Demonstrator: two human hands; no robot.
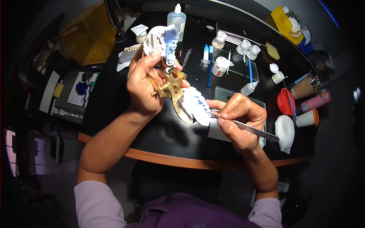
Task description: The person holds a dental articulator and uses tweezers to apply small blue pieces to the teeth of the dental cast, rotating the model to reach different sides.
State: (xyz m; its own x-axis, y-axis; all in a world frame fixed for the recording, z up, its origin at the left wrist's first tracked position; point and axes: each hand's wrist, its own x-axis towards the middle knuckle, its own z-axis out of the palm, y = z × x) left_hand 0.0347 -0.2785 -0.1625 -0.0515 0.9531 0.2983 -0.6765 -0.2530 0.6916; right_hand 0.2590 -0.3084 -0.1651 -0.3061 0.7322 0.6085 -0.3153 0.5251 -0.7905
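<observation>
My left hand (pixel 142 81) is wrapped round a brass hinged articulator (pixel 174 86), lifted over the dark table and opened wide. Its upper arm carries a white plaster model with a blue-tinted part (pixel 171 43). On the lower arm sits a white dental cast (pixel 195 104) with blue marks along its teeth. My right hand (pixel 241 119) pinches a metal scalpel-like tool (pixel 258 132), whose tip is at the right edge of the lower cast. The exact contact of the tip is too small to tell.
Behind stand a clear bottle (pixel 176 22), several white jars (pixel 220 66) and a syringe (pixel 205 57). A glass plate (pixel 228 93) lies beyond my right hand. To the right are a red bowl (pixel 285 102), a white cup (pixel 307 118) and a crumpled white cloth (pixel 284 133). The table's wooden edge (pixel 182 161) runs in front.
</observation>
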